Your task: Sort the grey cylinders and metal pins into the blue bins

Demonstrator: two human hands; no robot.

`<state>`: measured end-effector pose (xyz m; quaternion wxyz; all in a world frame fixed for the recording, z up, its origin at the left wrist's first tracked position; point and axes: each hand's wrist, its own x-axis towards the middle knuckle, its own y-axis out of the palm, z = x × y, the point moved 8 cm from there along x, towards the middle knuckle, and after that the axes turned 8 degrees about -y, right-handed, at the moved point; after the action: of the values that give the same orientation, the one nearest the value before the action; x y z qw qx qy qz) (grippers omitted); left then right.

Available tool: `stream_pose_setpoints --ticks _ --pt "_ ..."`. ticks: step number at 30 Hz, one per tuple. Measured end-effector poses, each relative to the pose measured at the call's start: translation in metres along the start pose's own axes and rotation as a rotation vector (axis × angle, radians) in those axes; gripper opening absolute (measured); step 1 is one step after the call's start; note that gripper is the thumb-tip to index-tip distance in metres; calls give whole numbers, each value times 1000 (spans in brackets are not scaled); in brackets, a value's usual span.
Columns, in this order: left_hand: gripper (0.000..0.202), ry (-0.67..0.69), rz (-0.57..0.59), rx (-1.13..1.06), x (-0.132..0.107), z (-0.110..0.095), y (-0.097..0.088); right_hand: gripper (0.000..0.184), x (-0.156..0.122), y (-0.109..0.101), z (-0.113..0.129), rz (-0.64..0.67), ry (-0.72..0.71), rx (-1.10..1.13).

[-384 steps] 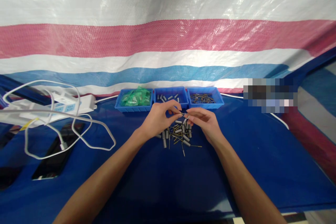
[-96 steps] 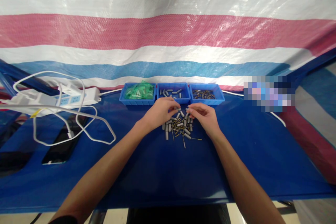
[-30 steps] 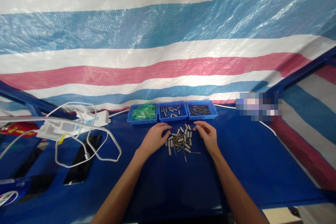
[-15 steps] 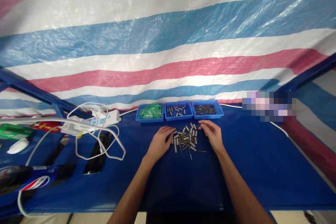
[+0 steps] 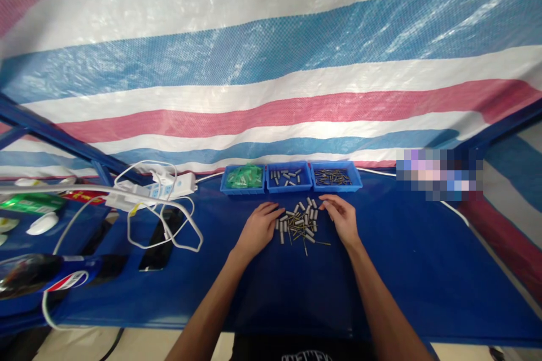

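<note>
Fingers of the left hand (image 5: 257, 230) and right hand (image 5: 342, 220) frame a loose pile of grey cylinders (image 5: 282, 236) and thin pins (image 5: 292, 220)

The left fingers lie loosely bent, thumb set apart, at the pile's edge; the right thumb and forefinger nearly meet, though whether they pinch anything is too small to tell. The pile sits between the hands on the blue tabletop (image 5: 423, 259), in front of three blue trays (image 5: 289, 188) holding green packets (image 5: 244, 176), more cylinders and more pins. The cylinders look light, hard and apt to roll, so best pinched across their middles; the pins seem stiff but slick, best taken by the shank
</note>
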<state>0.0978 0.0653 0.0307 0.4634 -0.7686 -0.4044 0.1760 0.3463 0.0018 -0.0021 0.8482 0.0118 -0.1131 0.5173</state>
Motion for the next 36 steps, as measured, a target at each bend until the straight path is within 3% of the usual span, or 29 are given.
stream_pose_setpoints --ticks 9,16,22,29,32,36 --pt "51 -36 -27 105 -1 -4 7 27 0 1 0 46 -39 -25" --pt "32 -42 -91 55 9 1 7 26 2 1 -3 46 -49 2" --pt "18 -136 -148 -77 17 9 3 24 3 -1 -3 24 -44 45" --pt "30 -156 -113 -125 23 6 7 21 4 -2 -2 4 -50 94" --pt "30 -172 -185 -264 20 11 3 20 4 -2 1 -1 -64 92" --pt "20 -274 -255 -675 13 27 6 20 3 -1 3 -15 -83 84"
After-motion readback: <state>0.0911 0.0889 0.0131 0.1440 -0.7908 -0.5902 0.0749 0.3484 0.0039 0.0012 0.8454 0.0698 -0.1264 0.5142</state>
